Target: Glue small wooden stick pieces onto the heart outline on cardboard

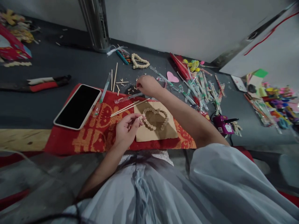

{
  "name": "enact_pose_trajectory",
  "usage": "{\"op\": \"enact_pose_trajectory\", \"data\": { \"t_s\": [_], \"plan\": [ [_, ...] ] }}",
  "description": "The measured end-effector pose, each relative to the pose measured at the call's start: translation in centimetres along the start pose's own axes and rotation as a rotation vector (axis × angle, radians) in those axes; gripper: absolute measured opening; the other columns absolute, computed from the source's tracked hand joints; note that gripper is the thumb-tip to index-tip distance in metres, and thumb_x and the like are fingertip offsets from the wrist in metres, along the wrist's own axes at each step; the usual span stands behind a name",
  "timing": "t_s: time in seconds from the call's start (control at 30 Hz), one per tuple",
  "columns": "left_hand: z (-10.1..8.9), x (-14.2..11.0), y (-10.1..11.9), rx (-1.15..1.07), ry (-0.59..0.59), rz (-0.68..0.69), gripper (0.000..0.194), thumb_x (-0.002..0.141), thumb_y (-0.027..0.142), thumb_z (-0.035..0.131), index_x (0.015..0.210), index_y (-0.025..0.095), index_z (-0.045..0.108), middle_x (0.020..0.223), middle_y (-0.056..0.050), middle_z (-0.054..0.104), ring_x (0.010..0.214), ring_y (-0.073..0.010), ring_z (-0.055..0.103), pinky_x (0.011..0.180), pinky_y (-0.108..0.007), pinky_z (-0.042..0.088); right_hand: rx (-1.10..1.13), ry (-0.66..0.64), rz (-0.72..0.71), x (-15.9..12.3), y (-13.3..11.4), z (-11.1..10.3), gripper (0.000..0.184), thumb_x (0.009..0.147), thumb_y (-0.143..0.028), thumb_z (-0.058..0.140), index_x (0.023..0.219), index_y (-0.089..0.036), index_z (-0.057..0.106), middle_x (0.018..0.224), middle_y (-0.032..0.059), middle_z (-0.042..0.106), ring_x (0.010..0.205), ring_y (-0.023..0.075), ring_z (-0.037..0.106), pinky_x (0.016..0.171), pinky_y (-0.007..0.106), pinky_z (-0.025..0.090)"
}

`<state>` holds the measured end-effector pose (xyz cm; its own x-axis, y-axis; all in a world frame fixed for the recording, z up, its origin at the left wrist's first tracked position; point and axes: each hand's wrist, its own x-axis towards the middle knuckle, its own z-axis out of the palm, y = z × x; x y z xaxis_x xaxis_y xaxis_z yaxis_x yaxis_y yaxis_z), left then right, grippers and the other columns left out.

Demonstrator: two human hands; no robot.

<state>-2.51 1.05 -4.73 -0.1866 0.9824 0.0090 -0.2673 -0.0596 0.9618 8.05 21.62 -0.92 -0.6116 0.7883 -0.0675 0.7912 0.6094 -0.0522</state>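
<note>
My left hand (127, 128) is closed in a pinch on a small cluster of cut wooden stick pieces (140, 118), beside the left edge of a heart-shaped outline (167, 117). That outline is built of short pale pieces and lies on a tan sheet of card (156, 137). Whether the cluster joins the outline I cannot tell. Farther back, my right hand (148, 85) reaches down with curled fingers to short cut stick pieces (130, 90) on the dark tabletop. Its fingertips are partly hidden, and anything in them is too small to make out.
A phone (78, 105) lies on the red patterned cloth (93, 140). Thin sticks (126, 108) and a finished-looking pale heart frame (139, 61) are nearby. Red-handled pliers (46, 84) lie left. Wrapped sticks (203, 85) and a purple device (223, 125) stand right; a metal post (94, 25) rises behind.
</note>
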Motion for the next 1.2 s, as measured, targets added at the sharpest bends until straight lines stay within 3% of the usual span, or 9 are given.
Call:
{"op": "enact_pose_trajectory", "data": {
  "t_s": [0.23, 0.5, 0.7, 0.9, 1.2],
  "plan": [
    [-0.1, 0.0, 0.1, 0.005, -0.018, -0.032, 0.036, 0.082, 0.049, 0.071, 0.094, 0.015, 0.071, 0.089, -0.010, 0.078, 0.071, -0.0137, 0.071, 0.069, -0.024, 0.058, -0.022, -0.001, 0.016, 0.1, 0.3, -0.7, 0.030, 0.086, -0.014, 0.049, 0.105, -0.011, 0.074, 0.113, 0.0161, 0.072, 0.107, 0.0285, 0.063, 0.089, 0.037, 0.044],
    [-0.1, 0.0, 0.2, 0.020, -0.017, -0.026, 0.032, 0.082, 0.045, 0.072, 0.094, 0.016, 0.071, 0.089, -0.010, 0.079, 0.070, -0.0129, 0.070, 0.069, -0.024, 0.058, 0.004, -0.058, -0.187, 0.1, -1.4, -0.8, 0.033, 0.085, -0.013, 0.049, 0.107, -0.013, 0.074, 0.114, 0.0136, 0.072, 0.105, 0.0240, 0.063, 0.088, 0.034, 0.042],
    [-0.1, 0.1, 0.1, 0.012, -0.012, -0.039, 0.032, 0.081, 0.045, 0.072, 0.094, 0.015, 0.070, 0.089, -0.009, 0.079, 0.069, -0.0124, 0.070, 0.069, -0.024, 0.058, -0.047, -0.070, -0.166, 0.4, -1.9, -1.0, 0.032, 0.087, -0.012, 0.047, 0.106, -0.013, 0.073, 0.116, 0.0149, 0.071, 0.105, 0.0254, 0.064, 0.087, 0.034, 0.043],
    [0.0, 0.1, 0.2, 0.004, -0.008, -0.038, 0.033, 0.080, 0.046, 0.073, 0.092, 0.016, 0.071, 0.087, -0.009, 0.078, 0.068, -0.0128, 0.069, 0.068, -0.025, 0.058, -0.115, -0.051, -0.034, 0.5, -1.7, -0.9, 0.031, 0.090, -0.015, 0.048, 0.107, -0.009, 0.073, 0.117, 0.0190, 0.072, 0.107, 0.0285, 0.064, 0.088, 0.036, 0.044],
    [0.0, 0.1, 0.3, 0.004, -0.017, -0.058, 0.035, 0.079, 0.048, 0.073, 0.092, 0.016, 0.070, 0.087, -0.009, 0.078, 0.069, -0.0131, 0.070, 0.069, -0.025, 0.058, -0.073, -0.090, -0.061, 0.7, -2.4, -0.6, 0.027, 0.086, -0.014, 0.054, 0.104, -0.011, 0.075, 0.115, 0.0187, 0.073, 0.109, 0.0304, 0.066, 0.088, 0.037, 0.046]
  ]
}}
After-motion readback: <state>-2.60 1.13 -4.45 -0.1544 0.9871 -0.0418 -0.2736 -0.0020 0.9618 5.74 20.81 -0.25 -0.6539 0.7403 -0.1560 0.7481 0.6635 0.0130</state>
